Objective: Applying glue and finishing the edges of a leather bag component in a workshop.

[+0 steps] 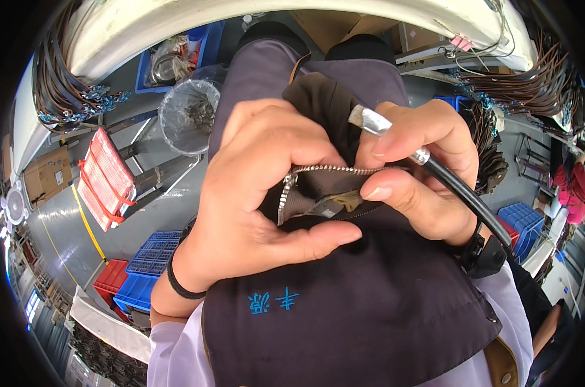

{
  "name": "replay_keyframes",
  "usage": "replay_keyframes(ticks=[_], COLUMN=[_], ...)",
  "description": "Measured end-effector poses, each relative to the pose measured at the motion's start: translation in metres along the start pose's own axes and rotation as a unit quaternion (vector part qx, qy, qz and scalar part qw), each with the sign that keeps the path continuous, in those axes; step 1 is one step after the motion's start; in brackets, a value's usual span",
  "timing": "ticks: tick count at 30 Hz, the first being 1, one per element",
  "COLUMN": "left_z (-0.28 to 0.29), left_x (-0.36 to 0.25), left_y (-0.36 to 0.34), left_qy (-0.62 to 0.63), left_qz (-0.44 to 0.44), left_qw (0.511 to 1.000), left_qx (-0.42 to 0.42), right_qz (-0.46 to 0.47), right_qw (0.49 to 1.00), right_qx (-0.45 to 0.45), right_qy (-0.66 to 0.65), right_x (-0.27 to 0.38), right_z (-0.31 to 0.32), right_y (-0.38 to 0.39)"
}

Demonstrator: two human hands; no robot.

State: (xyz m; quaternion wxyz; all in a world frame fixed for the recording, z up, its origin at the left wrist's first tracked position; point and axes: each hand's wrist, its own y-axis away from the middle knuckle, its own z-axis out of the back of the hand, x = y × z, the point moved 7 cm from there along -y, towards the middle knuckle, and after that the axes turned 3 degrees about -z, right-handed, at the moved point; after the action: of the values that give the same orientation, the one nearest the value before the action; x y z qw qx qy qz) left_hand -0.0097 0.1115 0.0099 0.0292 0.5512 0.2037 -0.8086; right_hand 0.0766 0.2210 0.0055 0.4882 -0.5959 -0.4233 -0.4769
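A small dark brown zippered fabric pouch (312,184) is between my hands, its metal-toothed mouth gaping. My left hand (241,174) curves round its left side, fingers over the far edge and thumb stretched along the near one. My right hand (437,151) pinches the right end of the zipper edge. A black hose (470,198) with a silver tip (370,120) lies across the fingers of that hand, the tip pointing up-left. Olive and pale scraps (344,201) show inside the pouch. More dark brown cloth (321,106) bunches beyond my fingers.
A dark apron (350,303) covers my lap. At far left stand a bagged bin (186,116) and a blue crate (141,74). Brown straps hang in bundles (60,84) on both sides of a white machine edge (241,13). Red and blue crates (153,258) stand lower left.
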Motion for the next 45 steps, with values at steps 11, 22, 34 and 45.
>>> replay_keyframes(ticks=[11, 22, 34, 45], left_z=[0.002, 0.008, -0.005, -0.007], left_x=[-0.004, -0.02, -0.007, -0.01], left_y=[0.002, -0.015, -0.007, -0.008], left_qy=[0.007, 0.14, 0.17, 0.148], left_qz=[-0.07, -0.015, 0.043, -0.021], left_qw=[0.996, 0.989, 0.983, 0.988], left_qx=[-0.06, -0.039, -0.055, -0.044], right_qz=[-0.038, -0.059, -0.07, -0.102], right_qw=[0.995, 0.984, 0.99, 0.984], right_qx=[-0.034, -0.067, -0.064, -0.055], right_qy=[-0.089, -0.154, -0.102, -0.132], right_x=[0.003, 0.015, 0.014, 0.009], right_z=[-0.012, -0.014, -0.003, -0.005], right_y=[-0.002, -0.003, -0.009, -0.002])
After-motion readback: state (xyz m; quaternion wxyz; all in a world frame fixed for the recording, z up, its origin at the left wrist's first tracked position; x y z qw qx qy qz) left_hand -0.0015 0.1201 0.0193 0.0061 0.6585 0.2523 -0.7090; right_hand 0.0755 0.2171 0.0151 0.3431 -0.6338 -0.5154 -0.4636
